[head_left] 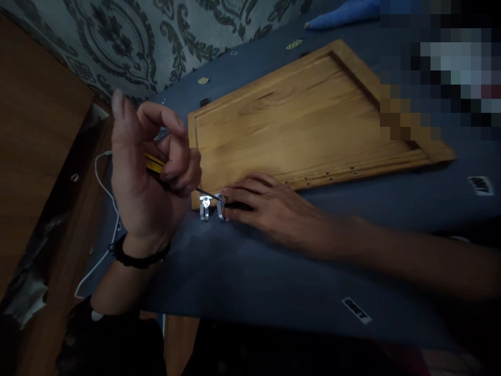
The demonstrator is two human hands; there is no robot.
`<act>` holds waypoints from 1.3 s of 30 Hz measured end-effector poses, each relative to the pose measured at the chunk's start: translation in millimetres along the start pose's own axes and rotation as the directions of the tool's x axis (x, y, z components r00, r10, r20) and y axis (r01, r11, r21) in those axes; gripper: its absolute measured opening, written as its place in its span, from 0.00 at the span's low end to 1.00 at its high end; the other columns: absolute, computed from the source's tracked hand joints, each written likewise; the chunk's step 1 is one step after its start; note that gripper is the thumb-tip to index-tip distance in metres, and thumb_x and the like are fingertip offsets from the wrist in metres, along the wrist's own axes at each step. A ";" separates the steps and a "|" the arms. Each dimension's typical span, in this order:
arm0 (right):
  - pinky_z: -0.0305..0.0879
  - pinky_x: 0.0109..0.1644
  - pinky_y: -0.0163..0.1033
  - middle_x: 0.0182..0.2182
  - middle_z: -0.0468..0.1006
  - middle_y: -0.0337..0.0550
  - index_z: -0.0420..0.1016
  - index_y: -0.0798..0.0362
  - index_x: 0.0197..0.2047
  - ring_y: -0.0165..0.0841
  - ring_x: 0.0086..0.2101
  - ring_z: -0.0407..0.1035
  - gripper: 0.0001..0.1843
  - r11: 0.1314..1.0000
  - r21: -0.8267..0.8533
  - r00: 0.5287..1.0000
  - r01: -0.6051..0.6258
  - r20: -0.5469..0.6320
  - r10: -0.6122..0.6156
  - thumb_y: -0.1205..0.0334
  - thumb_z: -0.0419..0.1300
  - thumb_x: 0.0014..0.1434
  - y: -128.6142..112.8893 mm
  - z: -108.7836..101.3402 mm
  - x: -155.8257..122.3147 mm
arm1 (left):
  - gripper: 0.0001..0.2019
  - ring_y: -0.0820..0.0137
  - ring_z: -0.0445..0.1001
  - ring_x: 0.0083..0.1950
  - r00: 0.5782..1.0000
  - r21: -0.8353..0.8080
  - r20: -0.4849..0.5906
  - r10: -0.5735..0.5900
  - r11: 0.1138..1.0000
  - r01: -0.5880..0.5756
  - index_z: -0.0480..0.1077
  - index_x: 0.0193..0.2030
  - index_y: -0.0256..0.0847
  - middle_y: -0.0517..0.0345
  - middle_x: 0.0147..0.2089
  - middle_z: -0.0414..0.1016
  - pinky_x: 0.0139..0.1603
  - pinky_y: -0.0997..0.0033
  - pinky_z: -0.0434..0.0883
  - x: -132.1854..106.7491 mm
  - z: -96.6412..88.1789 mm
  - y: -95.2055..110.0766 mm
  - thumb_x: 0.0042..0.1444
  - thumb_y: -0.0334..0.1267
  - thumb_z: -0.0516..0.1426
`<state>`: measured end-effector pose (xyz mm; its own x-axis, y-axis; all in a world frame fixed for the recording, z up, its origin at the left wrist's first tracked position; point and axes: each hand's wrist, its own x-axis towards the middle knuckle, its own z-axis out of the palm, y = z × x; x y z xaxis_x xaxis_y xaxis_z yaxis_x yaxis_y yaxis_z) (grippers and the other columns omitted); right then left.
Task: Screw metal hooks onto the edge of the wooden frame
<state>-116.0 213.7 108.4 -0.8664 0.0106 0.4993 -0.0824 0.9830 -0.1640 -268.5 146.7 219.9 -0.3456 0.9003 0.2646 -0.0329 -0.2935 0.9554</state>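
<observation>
My left hand (151,172) is closed round the yellow handle of a screwdriver (156,164), whose dark shaft runs down to a shiny metal hinge (211,204) at the near corner of a wooden panel (297,120). My right hand (270,206) lies beside the hinge, its fingertips pressed against the metal piece at the panel's edge. The panel lies flat on a dark blue cloth (250,266). A black band circles my left wrist.
A white cable (102,188) trails down the left edge of the cloth. Brown wooden furniture (35,130) stands at the left, patterned grey fabric (148,36) behind. A row of small holes (332,177) runs along the panel's near rail. A blurred area covers the upper right.
</observation>
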 end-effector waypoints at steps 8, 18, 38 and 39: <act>0.64 0.60 0.52 0.57 0.79 0.51 0.79 0.53 0.54 0.43 0.55 0.70 0.14 1.000 0.001 1.000 0.000 -0.007 0.000 0.66 0.54 0.73 0.0 -0.1 -0.1 | 0.29 0.80 0.36 0.14 0.999 -0.012 -0.043 -0.017 1.000 0.016 0.68 0.25 0.42 0.69 0.16 0.39 0.13 0.74 0.39 -4.5 2.1 -4.1 0.69 0.61 0.49; 0.65 0.59 0.53 0.55 0.80 0.52 0.79 0.55 0.54 0.45 0.53 0.70 0.13 1.000 0.005 0.999 0.012 -0.038 -0.012 0.66 0.56 0.72 -0.7 1.1 0.7 | 0.27 0.77 0.47 0.16 0.997 -0.027 0.068 -0.045 0.999 0.046 0.70 0.27 0.41 0.67 0.17 0.44 0.17 0.74 0.49 -2.0 0.3 -6.6 0.69 0.60 0.51; 0.62 0.60 0.52 0.57 0.79 0.50 0.78 0.53 0.56 0.43 0.53 0.68 0.13 1.000 0.012 0.999 -0.017 0.030 0.016 0.66 0.56 0.71 -2.3 -3.0 1.2 | 0.22 0.82 0.38 0.14 0.962 0.017 0.268 -0.047 0.999 0.045 0.71 0.30 0.41 0.72 0.15 0.42 0.14 0.77 0.45 2.3 -2.1 -6.6 0.64 0.58 0.59; 0.62 0.61 0.52 0.56 0.79 0.50 0.78 0.53 0.56 0.43 0.53 0.68 0.14 1.000 0.012 0.999 -0.019 0.032 0.019 0.66 0.56 0.72 -2.2 -2.8 1.2 | 0.22 0.82 0.38 0.14 0.957 0.023 0.285 -0.053 0.999 0.048 0.71 0.30 0.41 0.72 0.15 0.42 0.15 0.78 0.46 3.7 -4.5 -6.9 0.64 0.57 0.59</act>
<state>-115.5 212.0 111.8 -0.8832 0.0235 0.4685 -0.0714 0.9804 -0.1839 -273.8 150.7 213.8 -0.0615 0.9687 0.2404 -0.0274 -0.2424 0.9698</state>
